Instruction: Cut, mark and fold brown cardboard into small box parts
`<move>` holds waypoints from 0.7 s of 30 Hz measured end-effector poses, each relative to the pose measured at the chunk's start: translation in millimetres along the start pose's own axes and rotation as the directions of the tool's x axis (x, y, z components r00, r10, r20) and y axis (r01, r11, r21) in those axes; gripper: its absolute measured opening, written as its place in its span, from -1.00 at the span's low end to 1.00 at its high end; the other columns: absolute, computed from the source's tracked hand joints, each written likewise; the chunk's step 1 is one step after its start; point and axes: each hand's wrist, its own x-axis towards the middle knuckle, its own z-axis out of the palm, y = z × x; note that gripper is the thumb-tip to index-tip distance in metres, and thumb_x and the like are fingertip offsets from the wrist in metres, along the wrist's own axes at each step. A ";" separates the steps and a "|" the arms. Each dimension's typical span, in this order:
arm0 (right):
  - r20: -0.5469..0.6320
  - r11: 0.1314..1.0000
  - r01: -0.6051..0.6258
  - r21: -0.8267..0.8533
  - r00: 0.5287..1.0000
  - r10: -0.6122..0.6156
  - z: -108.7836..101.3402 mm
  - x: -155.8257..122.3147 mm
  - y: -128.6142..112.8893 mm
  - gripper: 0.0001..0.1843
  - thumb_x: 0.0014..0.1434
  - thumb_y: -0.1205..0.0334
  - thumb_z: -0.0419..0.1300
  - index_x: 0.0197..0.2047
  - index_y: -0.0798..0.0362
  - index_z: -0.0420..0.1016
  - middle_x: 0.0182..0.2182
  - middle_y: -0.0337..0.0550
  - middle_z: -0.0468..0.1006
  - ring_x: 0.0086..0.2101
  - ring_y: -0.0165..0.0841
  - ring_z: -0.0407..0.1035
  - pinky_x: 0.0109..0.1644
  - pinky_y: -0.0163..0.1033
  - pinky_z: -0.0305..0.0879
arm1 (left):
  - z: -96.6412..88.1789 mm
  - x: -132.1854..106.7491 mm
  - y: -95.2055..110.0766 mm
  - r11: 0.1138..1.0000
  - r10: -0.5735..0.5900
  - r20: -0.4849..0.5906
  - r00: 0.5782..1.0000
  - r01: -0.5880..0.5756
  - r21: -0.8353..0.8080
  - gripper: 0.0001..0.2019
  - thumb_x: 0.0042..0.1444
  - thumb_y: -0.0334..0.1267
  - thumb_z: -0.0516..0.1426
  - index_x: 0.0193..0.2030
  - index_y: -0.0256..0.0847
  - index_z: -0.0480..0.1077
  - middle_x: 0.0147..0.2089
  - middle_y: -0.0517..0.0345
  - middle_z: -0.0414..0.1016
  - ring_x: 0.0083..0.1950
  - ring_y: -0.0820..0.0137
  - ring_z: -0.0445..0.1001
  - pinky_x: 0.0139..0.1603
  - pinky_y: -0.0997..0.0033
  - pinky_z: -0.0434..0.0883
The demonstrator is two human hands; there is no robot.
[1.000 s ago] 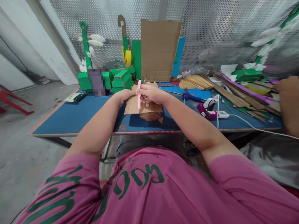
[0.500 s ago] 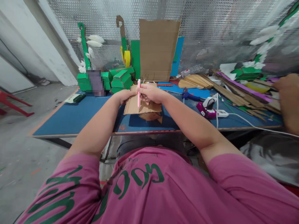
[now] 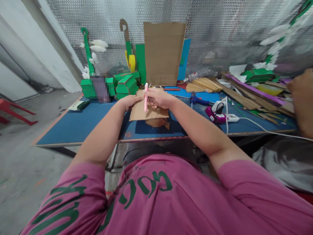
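In my right hand is a slim pink pen-like tool with a white top end; whether it is a pen or a craft knife I cannot tell. Its lower end points down at a piece of brown cardboard, and my closed fingers are over the sheet. At the sheet's left side, my left hand grips the edge, fingertips partly hidden. Below the sheet's near edge shows a smaller cut cardboard piece, casting shadow on the blue tabletop.
Green cardboard shapes stand at the back left, near a tall cardboard panel. To the right lie a blue glue gun, a purple-and-white power strip with a white cable, and cardboard strips. Another person's arm is at far right.
The view has shifted slightly. Both hands keep almost the same place on the cardboard, and the pink tool has barely moved.
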 end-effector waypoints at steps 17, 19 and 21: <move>-0.429 0.871 0.412 0.268 0.860 -0.275 -73.1 -24.8 -12.9 -0.53 0.45 -0.16 0.16 -0.34 -0.12 0.06 -0.56 -0.43 -0.01 -0.57 -0.38 -0.07 -0.56 -0.33 0.08 | 4.3 -15.5 26.9 0.830 0.493 -0.221 0.842 -0.530 -0.170 -0.31 0.03 0.11 0.51 0.20 -0.18 0.49 0.17 -0.18 0.72 0.22 -0.16 0.71 0.25 -0.15 0.66; -0.478 0.865 0.417 0.279 0.842 -0.251 -86.9 -18.2 -3.7 -0.56 0.45 -0.13 0.11 -0.36 -0.12 0.04 -0.57 -0.43 -0.04 -0.58 -0.37 -0.10 -0.56 -0.33 0.07 | 3.8 -18.3 31.2 0.797 0.530 -0.254 0.809 -0.578 -0.176 -0.32 0.05 0.15 0.49 0.19 -0.16 0.49 0.18 -0.18 0.71 0.25 -0.15 0.69 0.26 -0.10 0.66; -0.494 0.843 0.418 0.337 0.841 -0.220 -97.2 -11.5 4.6 -0.60 0.44 -0.05 0.03 -0.37 -0.10 0.01 -0.58 -0.43 -0.06 -0.58 -0.38 -0.15 -0.56 -0.35 0.05 | 2.1 -21.9 36.2 0.774 0.550 -0.289 0.783 -0.608 -0.174 -0.32 0.04 0.18 0.48 0.18 -0.15 0.48 0.19 -0.17 0.71 0.26 -0.13 0.69 0.25 -0.07 0.66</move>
